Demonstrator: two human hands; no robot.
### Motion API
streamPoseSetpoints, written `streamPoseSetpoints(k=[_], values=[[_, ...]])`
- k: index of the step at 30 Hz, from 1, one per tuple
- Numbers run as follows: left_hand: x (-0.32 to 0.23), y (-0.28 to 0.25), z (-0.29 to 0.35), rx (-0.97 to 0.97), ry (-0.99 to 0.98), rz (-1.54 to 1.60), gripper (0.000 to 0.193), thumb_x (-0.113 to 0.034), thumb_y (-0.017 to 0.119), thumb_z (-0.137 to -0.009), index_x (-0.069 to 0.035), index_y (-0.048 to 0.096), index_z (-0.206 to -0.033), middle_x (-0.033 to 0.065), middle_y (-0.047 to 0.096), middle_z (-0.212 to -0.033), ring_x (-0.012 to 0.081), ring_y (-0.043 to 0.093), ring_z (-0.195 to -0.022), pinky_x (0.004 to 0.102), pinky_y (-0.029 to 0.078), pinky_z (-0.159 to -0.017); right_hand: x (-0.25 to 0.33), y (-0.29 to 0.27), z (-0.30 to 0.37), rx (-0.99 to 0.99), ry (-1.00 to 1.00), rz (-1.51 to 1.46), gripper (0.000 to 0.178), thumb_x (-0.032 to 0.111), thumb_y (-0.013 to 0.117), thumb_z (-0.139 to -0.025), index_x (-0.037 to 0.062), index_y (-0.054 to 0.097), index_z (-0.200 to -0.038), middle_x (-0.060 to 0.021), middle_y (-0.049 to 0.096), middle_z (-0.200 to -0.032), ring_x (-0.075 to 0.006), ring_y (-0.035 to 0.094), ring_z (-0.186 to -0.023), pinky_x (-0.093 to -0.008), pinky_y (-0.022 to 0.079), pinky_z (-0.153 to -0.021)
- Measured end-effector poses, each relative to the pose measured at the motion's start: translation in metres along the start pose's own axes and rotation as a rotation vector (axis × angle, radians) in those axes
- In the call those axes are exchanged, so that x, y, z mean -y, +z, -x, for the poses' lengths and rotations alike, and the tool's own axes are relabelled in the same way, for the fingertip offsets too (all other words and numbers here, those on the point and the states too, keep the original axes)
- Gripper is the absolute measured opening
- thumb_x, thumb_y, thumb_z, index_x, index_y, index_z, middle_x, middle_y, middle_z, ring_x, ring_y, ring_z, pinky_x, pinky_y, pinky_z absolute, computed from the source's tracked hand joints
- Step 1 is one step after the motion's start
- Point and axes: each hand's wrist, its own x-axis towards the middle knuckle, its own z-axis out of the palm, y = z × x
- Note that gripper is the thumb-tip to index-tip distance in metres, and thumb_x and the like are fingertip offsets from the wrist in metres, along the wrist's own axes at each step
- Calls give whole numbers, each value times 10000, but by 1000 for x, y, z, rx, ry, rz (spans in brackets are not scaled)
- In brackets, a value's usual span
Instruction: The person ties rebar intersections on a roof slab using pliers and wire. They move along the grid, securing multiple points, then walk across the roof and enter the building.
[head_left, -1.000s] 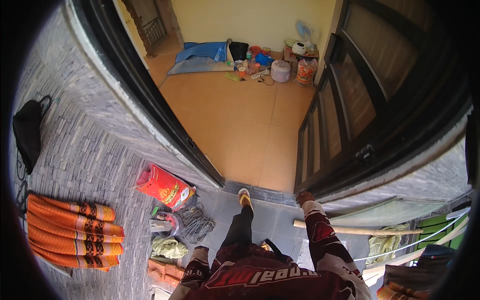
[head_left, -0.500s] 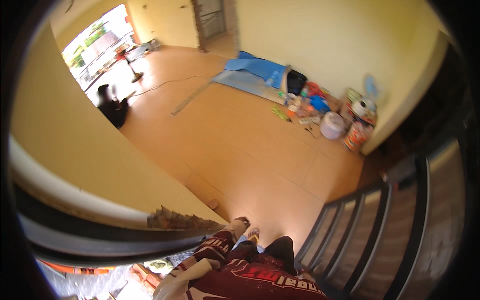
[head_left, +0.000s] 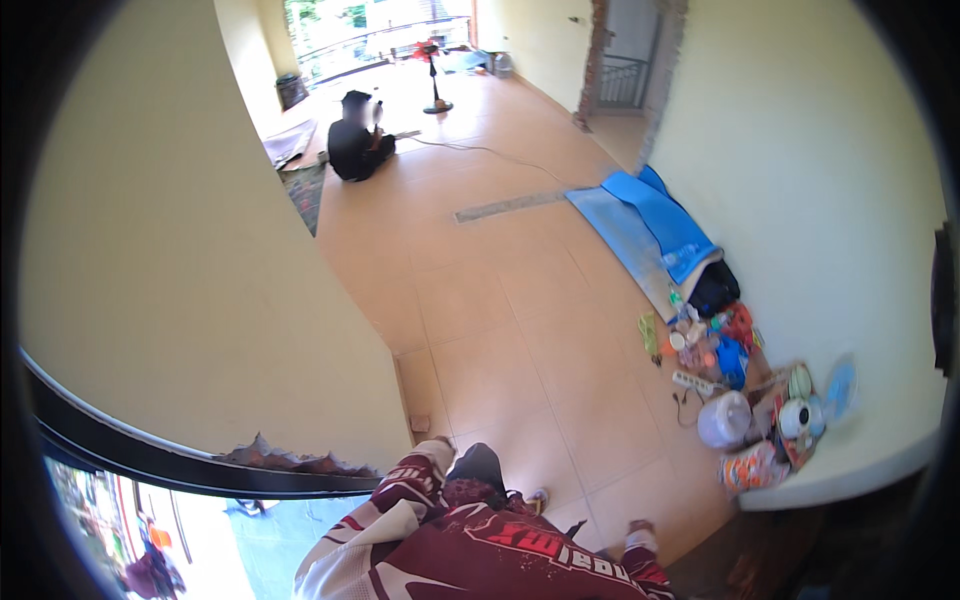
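My left hand (head_left: 437,447) hangs low at the end of a maroon and white sleeve, over the tiled floor (head_left: 490,300) and close to the wall corner. Its fingers are too small and blurred to make out. To the right, my right hand (head_left: 641,527) reaches out past my maroon shirt (head_left: 490,560), also above the tiles. No held thing shows in either hand, but the fingers are unclear. Between them one sandalled foot (head_left: 540,498) shows below me. Nearest my left hand lies a small brick-coloured block (head_left: 421,423) at the wall's base.
A person in black (head_left: 357,140) sits on the floor ahead, near a standing fan (head_left: 434,80) with a trailing cord. Along the right wall lie blue mats (head_left: 650,225), a power strip (head_left: 693,382), a lidded tub (head_left: 725,419) and bags. A broken wall edge (head_left: 300,460) juts at lower left.
My view has swung left, so the room's contents sit further right. The dark slatted railing has left the picture. My right hand now shows away from my body.
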Motion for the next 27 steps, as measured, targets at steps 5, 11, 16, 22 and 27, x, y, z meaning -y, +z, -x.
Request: streamPoseSetpoints(k=[5,11,16,22,27], values=[[40,5,27,209,-162,91,363,-376,620,-885,-143,703,-1150,147,656,-1237,364,623,-1149,451,527,-959,-158,-188,-164,-135,153,49,392,459,676,-823,196,728,-1109,-35,726,-1141,-277,703,-1044,-499,592,-763],[43,-50,-40,416,-106,156,376,-364,620,-891,-149,694,-1191,143,635,-1281,357,607,-1182,444,520,-976,-107,-307,-283,-161,80,67,353,405,705,-805,186,741,-1080,-57,732,-1116,-258,705,-1031,-467,589,-788],[54,-188,-122,530,-1,99,390,-353,620,-895,-154,687,-1224,140,618,-1318,352,593,-1209,438,514,-990,54,-366,-273,-69,-499,274,383,266,605,-869,221,671,-1243,-89,703,-1201,-278,675,-1122,-448,550,-932],[54,-413,-273,-180,-96,201,363,-396,559,-930,-148,720,-1139,111,676,-1227,312,642,-1129,404,524,-963,96,-524,-258,158,-158,-605,496,501,614,-845,214,645,-1249,-118,684,-1203,-326,642,-1122,-494,521,-934],[97,-533,-434,-608,-237,700,266,-354,712,-830,-150,732,-1000,133,730,-1056,321,691,-999,415,560,-886,133,-673,-343,151,-209,-625,433,448,649,-839,184,677,-1181,-132,701,-1133,-310,667,-1041,-479,542,-884]])
